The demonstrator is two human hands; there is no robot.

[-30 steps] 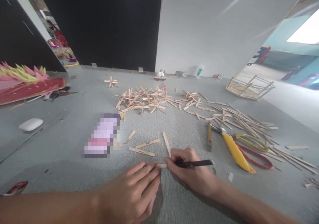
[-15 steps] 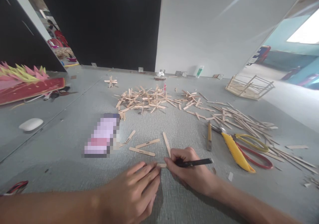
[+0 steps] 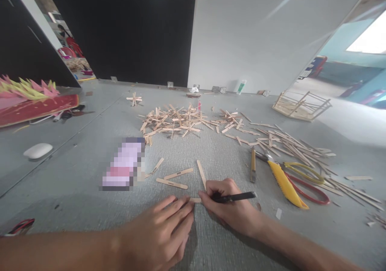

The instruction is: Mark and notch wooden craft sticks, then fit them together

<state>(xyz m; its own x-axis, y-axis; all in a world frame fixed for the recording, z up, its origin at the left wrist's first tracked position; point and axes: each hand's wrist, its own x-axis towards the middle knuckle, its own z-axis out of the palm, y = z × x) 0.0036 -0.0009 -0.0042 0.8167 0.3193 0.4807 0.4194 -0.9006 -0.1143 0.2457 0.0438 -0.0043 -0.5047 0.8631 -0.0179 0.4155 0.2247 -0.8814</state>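
Observation:
My left hand lies over a wooden craft stick on the grey tabletop, fingers together, pinning its left end down. In my right hand is a slim black pen-shaped tool; its tip is hidden behind the fingers. The fingertips of that hand rest at the stick's right end. Just beyond it, another craft stick points away from me. Ahead of my left hand lie a craft stick with a small slot, a second slotted stick, and a third one.
Behind the hands spreads a pile of joined craft sticks. On the right are a yellow-handled cutter, red-and-yellow-handled scissors, a small yellow knife and thin strips. A blurred phone and a white mouse lie left.
The back end of the black tool has shifted very slightly to the left. Both hands and the stick stay in the same place.

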